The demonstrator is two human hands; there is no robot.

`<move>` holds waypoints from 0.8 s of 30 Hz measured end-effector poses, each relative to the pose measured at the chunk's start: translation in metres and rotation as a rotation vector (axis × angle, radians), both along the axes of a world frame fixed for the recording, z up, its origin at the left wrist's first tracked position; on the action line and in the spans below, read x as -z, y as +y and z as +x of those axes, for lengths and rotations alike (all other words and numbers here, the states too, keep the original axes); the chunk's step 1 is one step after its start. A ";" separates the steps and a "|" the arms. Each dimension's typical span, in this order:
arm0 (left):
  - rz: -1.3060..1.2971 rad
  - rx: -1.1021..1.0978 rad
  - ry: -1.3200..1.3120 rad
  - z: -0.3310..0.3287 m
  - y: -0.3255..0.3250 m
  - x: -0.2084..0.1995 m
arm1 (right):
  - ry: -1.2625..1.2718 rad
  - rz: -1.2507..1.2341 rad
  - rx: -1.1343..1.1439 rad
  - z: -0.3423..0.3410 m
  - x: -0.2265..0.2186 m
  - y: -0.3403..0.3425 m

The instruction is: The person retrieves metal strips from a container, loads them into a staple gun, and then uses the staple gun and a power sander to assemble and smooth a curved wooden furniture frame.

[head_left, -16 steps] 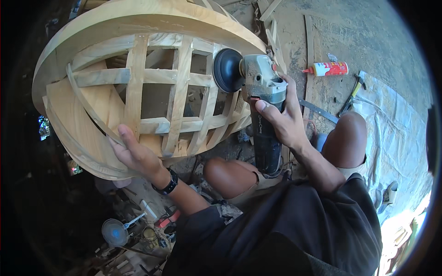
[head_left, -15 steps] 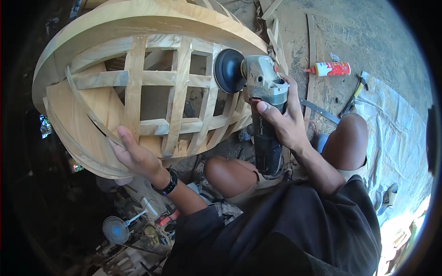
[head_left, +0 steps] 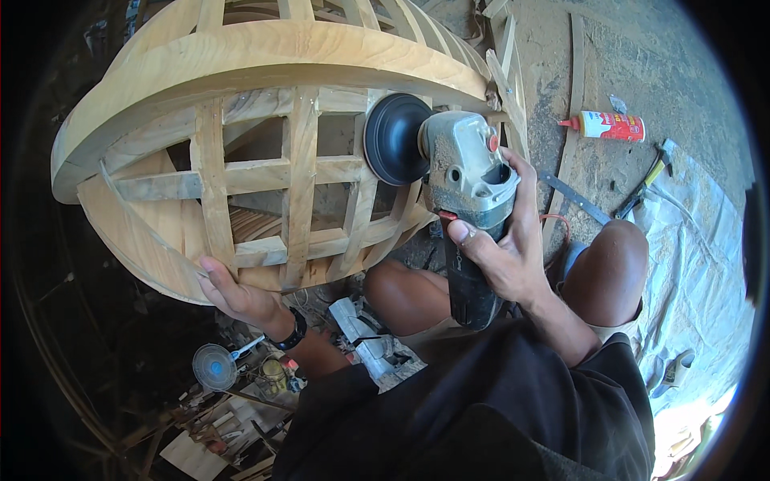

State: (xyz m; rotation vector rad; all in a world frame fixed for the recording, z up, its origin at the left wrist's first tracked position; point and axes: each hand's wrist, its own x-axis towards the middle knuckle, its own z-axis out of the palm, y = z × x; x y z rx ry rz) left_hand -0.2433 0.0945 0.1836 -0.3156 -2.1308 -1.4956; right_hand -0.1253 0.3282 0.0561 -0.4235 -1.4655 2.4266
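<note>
My right hand [head_left: 513, 256] is wrapped round the black body of an angle grinder [head_left: 469, 172], thumb by its red switch. The grinder's round black disc [head_left: 395, 140] lies at the right part of a lattice of wooden slats, below a thick curved rim; whether it touches the wood I cannot tell. The slats belong to a large rounded wooden frame [head_left: 305, 48] with further ribs beyond the rim. My left hand [head_left: 237, 298] grips the lower left edge of this frame, thumb on the inside face and the other fingers mostly hidden behind.
To the right on the dusty floor lie a red-and-white glue bottle [head_left: 613, 127], a wood strip [head_left: 574, 88], a metal ruler [head_left: 576, 197] and a hammer [head_left: 644, 191]. A pale sheet [head_left: 690, 264] spreads beyond my knee. A small fan [head_left: 214, 366] and clutter sit lower left.
My view has shifted, and more ribs beyond the rim now show. The grinder's disc stays near the same slat, turned a little more toward me. Both hands keep their holds.
</note>
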 end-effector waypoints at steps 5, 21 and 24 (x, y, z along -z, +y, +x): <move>-0.002 -0.080 -0.053 0.006 0.005 -0.001 | 0.030 -0.054 -0.007 -0.003 0.001 0.001; -0.023 -0.030 -0.065 0.004 -0.004 0.000 | 0.101 -0.100 -0.053 -0.007 -0.008 0.009; -0.036 -0.047 -0.038 0.002 -0.005 0.001 | 0.078 -0.019 -0.068 -0.006 -0.007 0.011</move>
